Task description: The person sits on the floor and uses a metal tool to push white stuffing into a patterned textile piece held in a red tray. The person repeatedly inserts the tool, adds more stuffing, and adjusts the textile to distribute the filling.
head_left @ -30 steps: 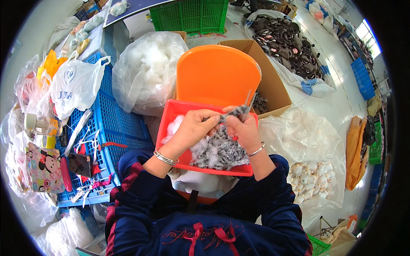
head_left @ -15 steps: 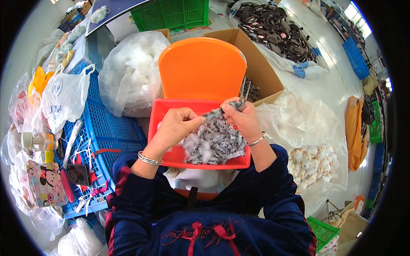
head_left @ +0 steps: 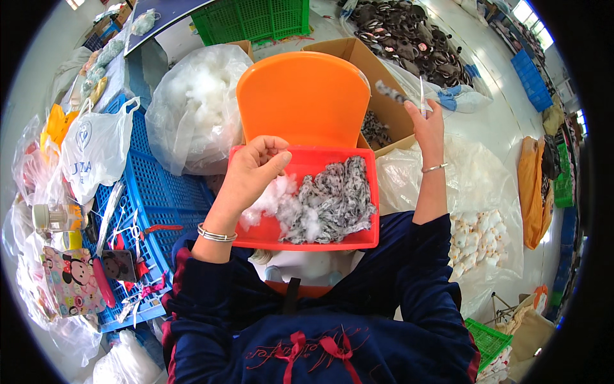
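Note:
My left hand (head_left: 252, 169) hovers over the left part of a red plastic tray (head_left: 307, 246). Its fingers are loosely curled, thumb and forefinger apart, with nothing visible between them. White stuffing (head_left: 272, 201) and a heap of grey-and-black spotted plush pieces (head_left: 339, 198) lie in the tray. Off to the right, near a cardboard box, my right hand (head_left: 428, 125) is closed on a slim pointed metal tool (head_left: 422, 96); its kind is unclear. A blurred spotted plush piece (head_left: 390, 91) is at its fingertips; whether they still touch it cannot be seen.
An orange chair (head_left: 304, 99) stands behind the tray. The cardboard box (head_left: 387, 96) holds more spotted pieces. A clear bag of stuffing (head_left: 198, 102) and a blue crate (head_left: 166, 179) with scissors and ribbons are on the left. Pale pieces (head_left: 476, 243) lie on plastic at right.
My right hand has swung from the tray out to the right and away, with the metal tool and the plush piece. My left hand has let go of the piece and risen slightly.

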{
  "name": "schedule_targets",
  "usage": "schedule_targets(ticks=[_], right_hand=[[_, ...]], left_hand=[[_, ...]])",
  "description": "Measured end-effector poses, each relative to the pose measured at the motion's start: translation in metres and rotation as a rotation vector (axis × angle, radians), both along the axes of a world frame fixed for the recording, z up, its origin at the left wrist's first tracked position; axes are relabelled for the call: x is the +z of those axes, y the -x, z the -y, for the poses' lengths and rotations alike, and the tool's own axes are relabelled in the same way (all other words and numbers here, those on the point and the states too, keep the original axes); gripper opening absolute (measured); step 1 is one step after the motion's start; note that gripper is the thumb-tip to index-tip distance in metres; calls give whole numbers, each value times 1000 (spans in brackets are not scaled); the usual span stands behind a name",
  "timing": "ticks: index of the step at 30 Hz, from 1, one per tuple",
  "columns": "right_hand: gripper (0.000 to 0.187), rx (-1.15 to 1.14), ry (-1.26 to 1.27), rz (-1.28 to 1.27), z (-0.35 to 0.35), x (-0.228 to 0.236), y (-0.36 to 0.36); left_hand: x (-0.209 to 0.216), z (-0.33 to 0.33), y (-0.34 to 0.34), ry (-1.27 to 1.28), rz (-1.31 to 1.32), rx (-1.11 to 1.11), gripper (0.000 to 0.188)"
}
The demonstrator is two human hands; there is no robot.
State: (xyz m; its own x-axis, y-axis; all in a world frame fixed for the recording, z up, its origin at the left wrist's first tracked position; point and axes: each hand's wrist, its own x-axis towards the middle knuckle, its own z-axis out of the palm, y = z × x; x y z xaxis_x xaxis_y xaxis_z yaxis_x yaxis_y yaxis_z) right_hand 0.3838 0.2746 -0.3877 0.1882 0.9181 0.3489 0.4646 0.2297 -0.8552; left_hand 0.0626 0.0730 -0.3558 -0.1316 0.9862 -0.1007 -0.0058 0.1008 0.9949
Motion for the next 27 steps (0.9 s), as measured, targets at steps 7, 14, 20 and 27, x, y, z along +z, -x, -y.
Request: schedule_targets(ticks=[7, 14, 20, 27], right_hand=[[44, 429, 129, 308, 48, -14, 45], [29, 889, 332, 501, 89, -71, 115], [23, 898, 230, 919, 107, -128, 135], [24, 933, 432, 562, 88, -77, 130]], left_hand=[[8, 1, 14, -36, -80, 87, 17], [4, 2, 17, -22, -147, 51, 14], [-5, 0, 16, -27, -235, 10, 15], [-1, 3, 18, 12, -292, -10, 17]])
